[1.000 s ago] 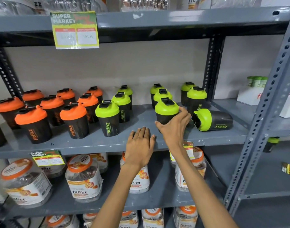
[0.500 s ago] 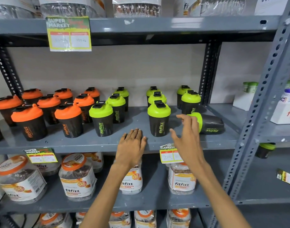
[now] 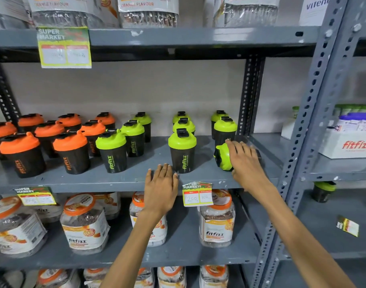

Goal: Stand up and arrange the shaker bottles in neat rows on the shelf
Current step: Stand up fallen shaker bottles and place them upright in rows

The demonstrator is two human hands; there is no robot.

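Black shaker bottles stand in rows on the grey middle shelf [image 3: 124,180]: orange-lidded ones [image 3: 71,152] on the left, green-lidded ones [image 3: 112,151] in the middle and right. One upright green-lidded bottle [image 3: 183,151] is at the front centre. To its right a green-lidded bottle lies on its side [image 3: 222,157], lid pointing left. My right hand [image 3: 247,163] wraps over its black body, thumb on the near side, hiding most of it. My left hand [image 3: 160,188] rests flat on the shelf's front edge, fingers apart, holding nothing.
A slotted grey upright [image 3: 302,154] borders the shelf on the right. Price tags [image 3: 197,194] hang from the shelf edges. Clear Fitfizz jars [image 3: 216,221] fill the shelf below, and bagged goods the one above. A white box [image 3: 348,144] sits on the neighbouring shelf.
My right hand left the front green bottle, moved right and came down onto the bottle lying on its side. My left hand stayed on the shelf edge.
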